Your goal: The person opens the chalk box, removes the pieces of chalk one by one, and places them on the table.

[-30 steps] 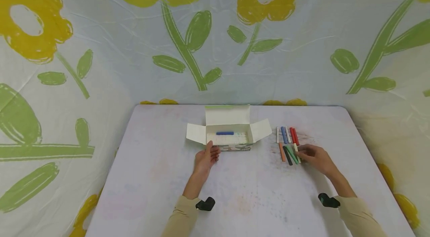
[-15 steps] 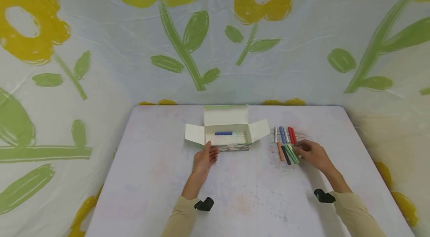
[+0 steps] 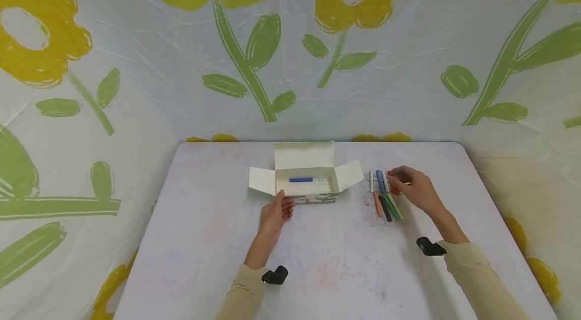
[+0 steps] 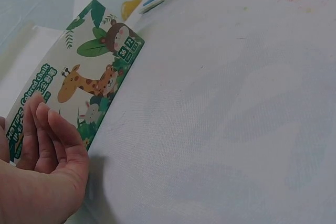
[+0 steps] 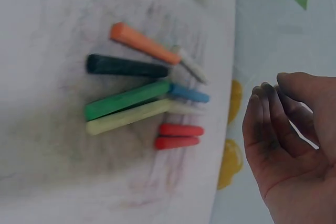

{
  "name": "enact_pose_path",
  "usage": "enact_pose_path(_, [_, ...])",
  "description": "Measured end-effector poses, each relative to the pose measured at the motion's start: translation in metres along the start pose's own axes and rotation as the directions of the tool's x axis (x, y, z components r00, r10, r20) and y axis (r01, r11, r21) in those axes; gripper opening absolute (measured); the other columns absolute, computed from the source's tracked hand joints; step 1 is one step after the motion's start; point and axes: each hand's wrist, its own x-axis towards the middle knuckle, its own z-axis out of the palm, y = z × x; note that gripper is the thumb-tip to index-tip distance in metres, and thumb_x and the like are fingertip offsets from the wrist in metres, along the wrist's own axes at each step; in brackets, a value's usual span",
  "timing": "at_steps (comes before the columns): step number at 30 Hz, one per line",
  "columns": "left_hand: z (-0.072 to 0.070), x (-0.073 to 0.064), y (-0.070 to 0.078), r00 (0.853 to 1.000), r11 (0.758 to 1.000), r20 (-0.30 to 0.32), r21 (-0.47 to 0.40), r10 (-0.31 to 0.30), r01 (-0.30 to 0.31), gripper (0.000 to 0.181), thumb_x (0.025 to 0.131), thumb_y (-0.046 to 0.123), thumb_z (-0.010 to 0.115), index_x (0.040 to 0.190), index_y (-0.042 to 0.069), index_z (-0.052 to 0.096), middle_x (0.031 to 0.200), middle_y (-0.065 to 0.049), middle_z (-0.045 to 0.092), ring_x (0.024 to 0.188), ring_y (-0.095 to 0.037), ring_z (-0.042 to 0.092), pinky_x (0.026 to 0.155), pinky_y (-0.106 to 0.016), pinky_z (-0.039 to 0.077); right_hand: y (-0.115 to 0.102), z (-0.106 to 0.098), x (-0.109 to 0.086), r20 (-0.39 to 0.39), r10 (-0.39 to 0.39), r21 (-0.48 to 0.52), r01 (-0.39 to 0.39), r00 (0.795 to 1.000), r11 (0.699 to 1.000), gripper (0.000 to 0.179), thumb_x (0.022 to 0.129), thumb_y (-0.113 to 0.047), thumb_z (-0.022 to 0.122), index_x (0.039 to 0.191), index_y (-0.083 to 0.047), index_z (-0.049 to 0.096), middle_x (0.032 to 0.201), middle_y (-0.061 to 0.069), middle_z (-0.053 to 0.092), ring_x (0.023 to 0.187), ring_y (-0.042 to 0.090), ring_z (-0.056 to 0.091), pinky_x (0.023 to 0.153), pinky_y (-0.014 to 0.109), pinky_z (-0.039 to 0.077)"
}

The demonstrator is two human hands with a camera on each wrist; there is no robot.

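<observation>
My left hand (image 3: 272,218) rests at the front left of an uncovered carton (image 3: 317,199), thumb up at the rim, relaxed fingers along the front. The left wrist view shows "Colored chalk" and animals printed on that carton. One blue chalk stick (image 3: 301,179) lies inside. My right hand (image 3: 419,191) is over the red chalk at the right, with nothing between its loosely bent fingers. Below it in the right wrist view lie orange (image 5: 142,43), dark (image 5: 126,65), green (image 5: 126,99) and pale yellow chalk (image 5: 128,117). Behind these are white, blue and two red sticks (image 5: 181,129).
The carton's lid (image 3: 304,155) stands up at the back, and its side flaps (image 3: 262,180) spread outward. Chalk smudges mark the white table (image 3: 218,259). A flower-printed cloth (image 3: 181,58) surrounds the back and sides.
My right hand has let go of the pale yellow chalk, which now lies alongside the green stick. It has moved back over the red sticks. The left hand stays at the carton.
</observation>
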Motion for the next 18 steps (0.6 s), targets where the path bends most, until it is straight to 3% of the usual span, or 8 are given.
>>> enact_pose_path(9, [-0.001,0.002,-0.001,1.000,1.000,-0.001,-0.016,0.002,-0.002,0.051,0.101,0.046,0.064,0.103,-0.005,0.070,0.090,-0.006,0.071,0.077,-0.011,0.062,0.069,-0.021,0.053,-0.032,-0.002,0.021,-0.035,-0.092,0.052,0.094,0.995,0.994,0.021,0.102,-0.014,0.065,0.115,0.002,0.067,0.102,0.019,0.072,0.091,0.038,0.070,0.073,0.010,0.048])
enact_pose_path(18, [0.000,0.001,0.000,1.000,1.000,0.000,-0.009,-0.001,0.001,0.049,0.103,0.044,0.063,0.103,-0.004,0.069,0.090,-0.006,0.071,0.077,-0.011,0.062,0.070,-0.021,0.053,-0.061,0.004,0.040,-0.040,-0.151,0.073,0.153,0.988,0.985,0.020,0.101,-0.013,0.067,0.114,0.002,0.068,0.102,0.017,0.071,0.089,0.034,0.069,0.074,0.009,0.048])
